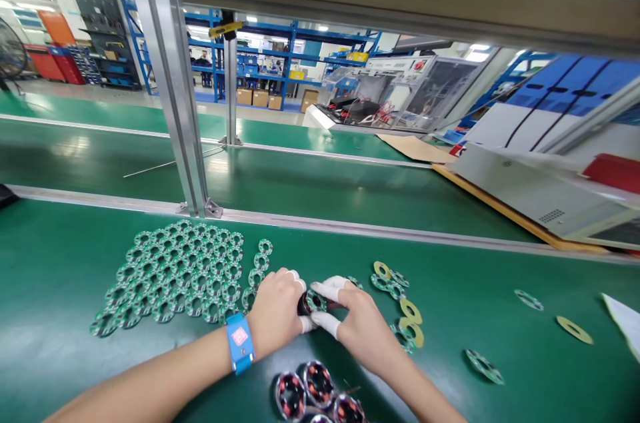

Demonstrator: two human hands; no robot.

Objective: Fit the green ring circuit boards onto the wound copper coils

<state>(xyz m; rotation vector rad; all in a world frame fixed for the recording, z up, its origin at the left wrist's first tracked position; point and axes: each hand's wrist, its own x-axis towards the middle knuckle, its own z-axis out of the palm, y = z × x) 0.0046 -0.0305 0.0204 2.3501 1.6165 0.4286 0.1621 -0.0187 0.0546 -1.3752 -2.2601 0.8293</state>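
Note:
My left hand (277, 303), with a blue wrist strap (240, 343) on its wrist, is closed around a dark round part (302, 305), mostly hidden by my fingers. My right hand (361, 324) pinches a green ring-shaped circuit board (316, 302) at the face of that part. White finger covers sit on fingertips of both hands. Whether the board is seated or only touching, I cannot tell. Just below my hands stand several round metal-rimmed parts with copper windings (319, 383). To the left lies a block of many green ring boards (175, 270), with a short column beside it.
Yellow rings (411, 311) and more green boards lie scattered right of my hands, with a loose board (484, 366) farther right. White paper (625, 323) lies at the right edge. An aluminium post (173, 90) rises behind the boards. A grey metal case (530, 190) sits beyond the rail.

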